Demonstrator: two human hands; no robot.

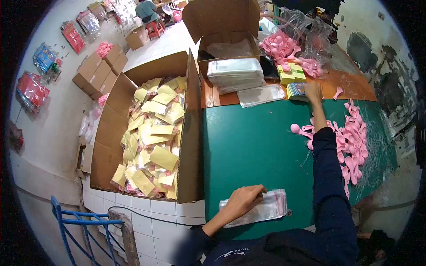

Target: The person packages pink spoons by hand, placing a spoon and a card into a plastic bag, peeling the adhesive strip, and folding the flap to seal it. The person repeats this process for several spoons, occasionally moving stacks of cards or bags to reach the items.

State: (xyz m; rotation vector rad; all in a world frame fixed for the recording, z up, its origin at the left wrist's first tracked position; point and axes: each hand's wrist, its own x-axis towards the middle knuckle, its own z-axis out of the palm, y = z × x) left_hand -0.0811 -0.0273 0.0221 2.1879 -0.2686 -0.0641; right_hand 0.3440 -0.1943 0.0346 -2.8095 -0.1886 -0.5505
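Note:
At the table's near edge, my left hand rests over a stack of clear plastic bags. Its fingers are curled and closed; whatever may be in them is hidden. My right arm stretches far forward, and my right hand is at the right side of a stack of printed cards. Those fingers look closed on a card at the top of the stack, though the fingertips are partly hidden. Below that arm lies a spread pile of pink plastic spoons.
An open carton holds many bagged yellow cards. At the back of the green table sit more clear bags, yellow card stacks, pink spoons in plastic and another box. A blue metal frame stands at lower left.

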